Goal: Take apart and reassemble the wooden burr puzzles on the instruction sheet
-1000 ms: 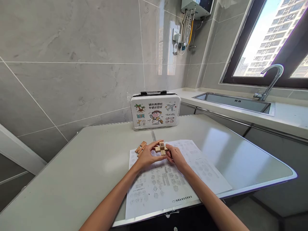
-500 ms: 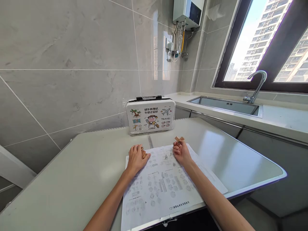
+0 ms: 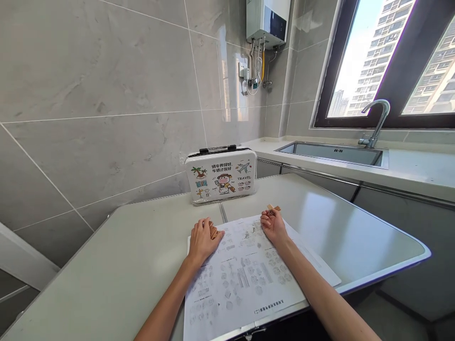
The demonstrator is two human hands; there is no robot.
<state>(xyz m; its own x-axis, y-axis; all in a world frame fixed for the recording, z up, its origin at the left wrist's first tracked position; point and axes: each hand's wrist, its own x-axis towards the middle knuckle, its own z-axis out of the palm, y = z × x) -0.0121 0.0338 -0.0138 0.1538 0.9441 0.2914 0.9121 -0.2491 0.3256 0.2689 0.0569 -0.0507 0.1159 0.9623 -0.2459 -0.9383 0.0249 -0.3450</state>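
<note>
Pale table (image 3: 135, 270): broad support is offered here; the work is best kept low over it.
Printed sheets (image 3: 241, 308): laid out between and beneath the arms, and their small drawings should be left uncovered.
White case (image 3: 222, 196): stood upright beyond the sheets, clear of both hands.
Left hand (image 3: 203, 240): curled palm-down over brown wooden pieces (image 3: 213, 231) by the sheets' far left corner; whether they are gripped cannot be told.
Right hand (image 3: 273, 227): closed around light wooden pieces (image 3: 275, 208), near the sheets' far edge; a snug, unforced hold seems called for.
</note>
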